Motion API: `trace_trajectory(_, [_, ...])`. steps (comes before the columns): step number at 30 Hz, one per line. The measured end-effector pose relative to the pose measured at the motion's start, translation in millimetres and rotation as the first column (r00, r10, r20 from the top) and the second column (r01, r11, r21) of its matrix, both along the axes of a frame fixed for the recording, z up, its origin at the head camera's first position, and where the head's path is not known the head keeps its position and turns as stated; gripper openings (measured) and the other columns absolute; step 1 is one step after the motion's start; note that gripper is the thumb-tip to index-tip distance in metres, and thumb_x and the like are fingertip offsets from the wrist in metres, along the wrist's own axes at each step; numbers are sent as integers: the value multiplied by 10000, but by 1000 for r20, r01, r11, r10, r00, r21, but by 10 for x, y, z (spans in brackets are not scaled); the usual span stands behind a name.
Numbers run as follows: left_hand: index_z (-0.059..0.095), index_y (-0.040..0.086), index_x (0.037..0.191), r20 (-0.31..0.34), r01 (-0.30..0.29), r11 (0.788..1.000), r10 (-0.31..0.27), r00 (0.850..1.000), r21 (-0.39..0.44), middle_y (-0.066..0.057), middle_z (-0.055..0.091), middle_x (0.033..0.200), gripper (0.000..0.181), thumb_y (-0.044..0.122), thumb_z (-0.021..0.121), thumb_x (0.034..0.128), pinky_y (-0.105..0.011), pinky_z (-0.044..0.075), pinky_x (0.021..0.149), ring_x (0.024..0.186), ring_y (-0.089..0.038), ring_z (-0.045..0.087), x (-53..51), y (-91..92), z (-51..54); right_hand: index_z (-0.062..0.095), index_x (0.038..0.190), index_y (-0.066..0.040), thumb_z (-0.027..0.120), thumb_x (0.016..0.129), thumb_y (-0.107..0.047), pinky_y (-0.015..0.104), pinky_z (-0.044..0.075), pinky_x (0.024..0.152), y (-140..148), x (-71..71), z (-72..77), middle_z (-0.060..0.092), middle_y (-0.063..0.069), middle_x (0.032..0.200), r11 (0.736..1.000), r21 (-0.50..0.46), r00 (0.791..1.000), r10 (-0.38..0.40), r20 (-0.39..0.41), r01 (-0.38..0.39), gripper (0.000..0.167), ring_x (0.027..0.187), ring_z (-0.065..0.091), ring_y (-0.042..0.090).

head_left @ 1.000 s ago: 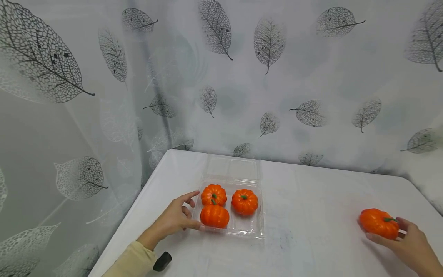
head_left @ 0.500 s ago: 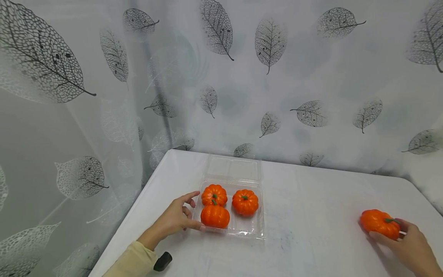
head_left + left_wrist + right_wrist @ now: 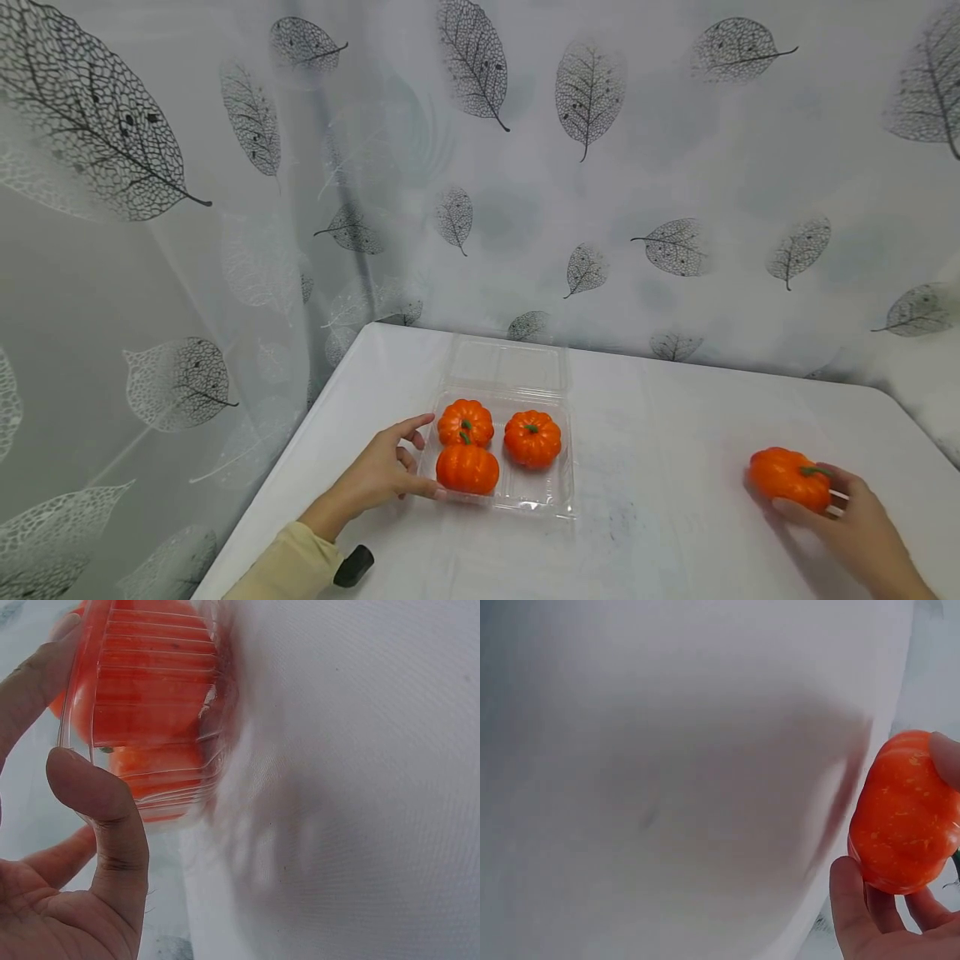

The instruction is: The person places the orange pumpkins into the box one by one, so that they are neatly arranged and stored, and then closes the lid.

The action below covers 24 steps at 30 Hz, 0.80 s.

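Near the middle of the table, in the head view, lies an open clear plastic clamshell container [image 3: 558,492] with its lid [image 3: 507,364] folded back. Inside are small orange pumpkins with green stems: a back left pumpkin [image 3: 465,419], a front left pumpkin [image 3: 467,472] and a right pumpkin [image 3: 532,440]. My left hand [image 3: 375,473] holds the container's left side, the thumb [image 3: 94,784] at the rim in the left wrist view. Far right, my right hand [image 3: 851,517] grips another orange pumpkin [image 3: 786,477] between thumb and fingers, above the tabletop. Its smooth, speckled skin [image 3: 904,817] shows in the right wrist view.
A short black cylindrical object [image 3: 352,567] lies beside my left sleeve [image 3: 292,567]. The white table [image 3: 660,467] reaches back to a grey curtain [image 3: 517,183] printed with leaves, which also hangs along the left side.
My right hand, still gripping its pumpkin, has moved left and slightly up in the head view. My left hand and the container stay where they were.
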<state>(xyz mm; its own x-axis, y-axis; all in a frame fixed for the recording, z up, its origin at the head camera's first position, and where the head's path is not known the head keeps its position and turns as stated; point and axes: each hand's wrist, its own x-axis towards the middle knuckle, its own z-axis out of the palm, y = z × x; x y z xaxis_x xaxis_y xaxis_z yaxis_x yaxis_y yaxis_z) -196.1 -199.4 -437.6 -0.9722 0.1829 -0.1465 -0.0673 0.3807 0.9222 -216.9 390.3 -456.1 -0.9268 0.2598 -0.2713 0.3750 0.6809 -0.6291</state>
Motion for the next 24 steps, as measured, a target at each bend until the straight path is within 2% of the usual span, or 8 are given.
trace_trajectory(3, [420, 89, 1534, 2, 0, 1000, 0, 1000, -3, -161, 480, 1119, 1038, 104, 961, 648, -290, 476, 504, 651, -180, 487, 1, -3, 3, 35, 1499, 195, 710, 881, -601, 690, 391, 995, -90, 13, 82, 152, 446, 1460, 993, -24, 993, 114, 1, -114, 1212, 1253, 299, 591])
trace_trajectory(6, [420, 88, 1534, 3, 0, 1000, 0, 1000, -3, -163, 481, 1119, 1035, 103, 960, 650, -291, 479, 507, 651, -182, 490, 4, -6, 10, 80, 1508, 176, 695, 902, -583, 652, 432, 982, -217, 34, 154, 184, 436, 1463, 979, -26, 979, 203, -11, -203, 1149, 1261, 332, 598])
trace_trajectory(11, [419, 89, 1534, 3, 5, 1000, -5, 1000, 1, -173, 478, 1126, 1040, 107, 961, 648, -288, 474, 504, 646, -180, 482, 11, -11, 22, 240, 1529, 82, 740, 897, -513, 576, 512, 929, -489, 94, 254, 286, 385, 1480, 959, -20, 959, 282, -39, -282, 1002, 1266, 417, 587])
trace_trajectory(16, [418, 90, 1535, 4, 8, 1000, -8, 1000, 6, -172, 478, 1124, 1030, 96, 954, 655, -288, 470, 502, 643, -180, 486, 16, -22, 24, 336, 1540, 3, 766, 904, -420, 524, 551, 891, -787, 205, 394, 379, 322, 1487, 933, -105, 938, 340, -62, -345, 876, 1254, 498, 534])
trace_trajectory(18, [419, 91, 1535, 6, 6, 1000, -7, 1000, 2, -166, 481, 1121, 1023, 97, 950, 661, -290, 477, 507, 648, -183, 492, 18, -26, 25, 340, 1549, -10, 761, 919, -369, 512, 553, 893, -901, 250, 449, 398, 303, 1488, 915, -165, 930, 362, -68, -368, 838, 1251, 519, 504])
trace_trajectory(24, [420, 94, 1535, 8, 4, 1000, -4, 1000, -6, -154, 486, 1116, 1030, 117, 959, 658, -295, 490, 514, 656, -183, 491, 20, -40, 19, 337, 1552, -8, 765, 919, -249, 426, 564, 895, -1234, 348, 569, 422, 271, 1489, 836, -337, 900, 426, -98, -433, 802, 1229, 575, 400])
